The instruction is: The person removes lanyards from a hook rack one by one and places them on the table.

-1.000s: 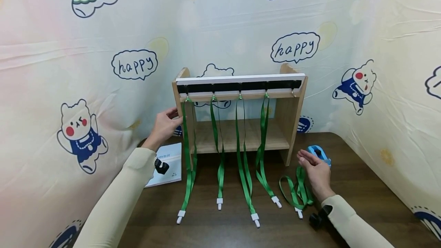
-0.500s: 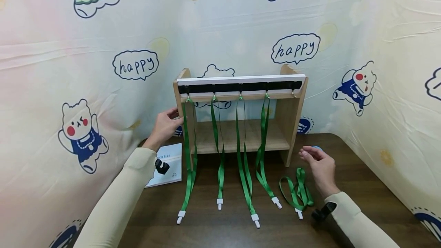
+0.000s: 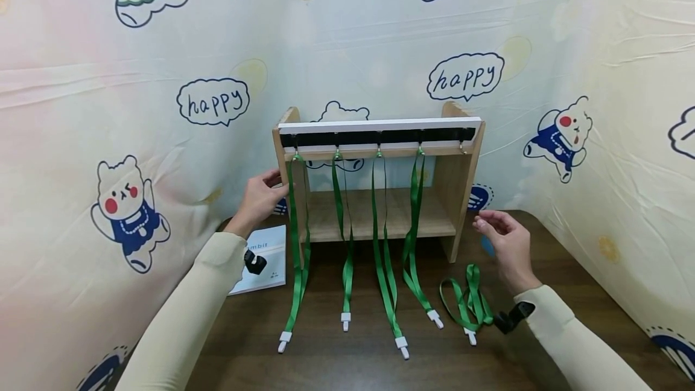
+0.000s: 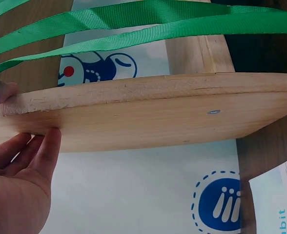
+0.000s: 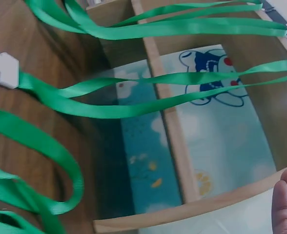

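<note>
My left hand (image 3: 257, 201) grips the left side panel of a small wooden rack (image 3: 458, 192). In the left wrist view, its fingers (image 4: 48, 151) press the panel's outer face, with the thumb at the edge. Several green lanyards (image 3: 378, 240) with white clips hang from hooks on the rack's front bar; the rightmost hook (image 3: 463, 148) is bare. Another lanyard (image 3: 475, 306) lies loosely looped on the table. Above and right of it hovers my right hand (image 3: 510, 249), fingers loosely bent, with nothing visible in them. In the right wrist view only its fingertips (image 5: 282, 204) show, beside the rack's side.
A white-and-blue booklet (image 3: 266, 258) lies on the brown table (image 3: 336, 361) left of the rack. Part of a blue object (image 3: 487, 246) shows behind my right hand. Printed cloth walls (image 3: 369, 29) stand behind and at both sides.
My right hand has risen and shifted slightly right, away from the loose lanyard, and now covers most of the blue object. The left hand keeps its hold on the rack.
</note>
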Demonstrator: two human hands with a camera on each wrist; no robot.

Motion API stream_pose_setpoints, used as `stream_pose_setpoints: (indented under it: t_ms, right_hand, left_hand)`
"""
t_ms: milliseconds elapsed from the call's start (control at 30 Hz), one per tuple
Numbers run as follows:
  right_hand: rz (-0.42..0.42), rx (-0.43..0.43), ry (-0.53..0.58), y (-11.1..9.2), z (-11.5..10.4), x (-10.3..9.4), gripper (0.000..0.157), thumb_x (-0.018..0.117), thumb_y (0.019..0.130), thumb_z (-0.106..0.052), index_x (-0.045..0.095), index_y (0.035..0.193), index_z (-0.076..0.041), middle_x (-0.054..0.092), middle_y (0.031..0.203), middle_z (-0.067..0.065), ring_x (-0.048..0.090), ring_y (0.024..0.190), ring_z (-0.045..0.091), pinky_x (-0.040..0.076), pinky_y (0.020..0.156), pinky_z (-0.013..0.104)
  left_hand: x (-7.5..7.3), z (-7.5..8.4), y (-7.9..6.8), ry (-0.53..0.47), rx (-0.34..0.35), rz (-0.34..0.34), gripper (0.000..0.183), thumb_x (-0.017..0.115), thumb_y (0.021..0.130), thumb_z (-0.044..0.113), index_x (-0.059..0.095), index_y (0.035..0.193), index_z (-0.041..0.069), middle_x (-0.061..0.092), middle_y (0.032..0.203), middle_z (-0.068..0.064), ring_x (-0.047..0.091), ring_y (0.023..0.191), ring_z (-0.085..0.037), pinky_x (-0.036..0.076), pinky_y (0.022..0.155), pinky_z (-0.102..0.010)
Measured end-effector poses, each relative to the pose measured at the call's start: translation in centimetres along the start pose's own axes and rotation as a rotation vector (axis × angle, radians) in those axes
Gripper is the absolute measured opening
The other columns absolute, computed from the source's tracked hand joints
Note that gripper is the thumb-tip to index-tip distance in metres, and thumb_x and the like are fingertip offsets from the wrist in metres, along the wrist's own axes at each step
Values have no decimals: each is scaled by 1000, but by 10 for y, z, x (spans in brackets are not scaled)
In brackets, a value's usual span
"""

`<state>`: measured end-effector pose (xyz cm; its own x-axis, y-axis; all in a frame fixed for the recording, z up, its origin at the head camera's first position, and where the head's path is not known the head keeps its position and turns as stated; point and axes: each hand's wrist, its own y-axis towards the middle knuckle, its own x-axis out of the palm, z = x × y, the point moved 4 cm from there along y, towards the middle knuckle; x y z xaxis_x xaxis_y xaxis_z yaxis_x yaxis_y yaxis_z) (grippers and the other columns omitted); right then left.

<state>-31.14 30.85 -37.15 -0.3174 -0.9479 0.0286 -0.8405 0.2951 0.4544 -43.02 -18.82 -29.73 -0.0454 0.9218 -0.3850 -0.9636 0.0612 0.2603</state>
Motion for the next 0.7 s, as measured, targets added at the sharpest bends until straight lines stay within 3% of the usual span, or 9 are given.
stream_pose_setpoints:
  t_ms: [167, 400, 700]
  right_hand:
    - [-63, -50, -27, 7, -14, 7, 26, 67, 98, -12, 64, 119, 3, 75, 99, -16, 73, 88, -1, 57, 81, 11]
    - [-120, -110, -54, 14, -30, 17, 40, 66, 98, -16, 58, 127, 10, 75, 108, -8, 72, 95, -1, 56, 85, 10]
    - [-138, -124, 18, 23, -44, 32, 43, 69, 97, -15, 56, 128, 13, 75, 110, -1, 72, 98, 3, 58, 85, 13]
  left_hand:
    - [-1, 1, 0, 0, 1, 0, 66, 71, 95, 34, 47, 151, 9, 53, 151, -16, 50, 141, -32, 46, 115, -49]
    - [-1, 1, -1, 11, 5, -4, 69, 73, 93, 37, 47, 151, 10, 53, 152, -15, 51, 141, -32, 46, 115, -50]
    - [-1, -2, 1, 2, 9, -6, 70, 74, 92, 39, 48, 150, 10, 54, 150, -15, 51, 140, -32, 46, 115, -50]
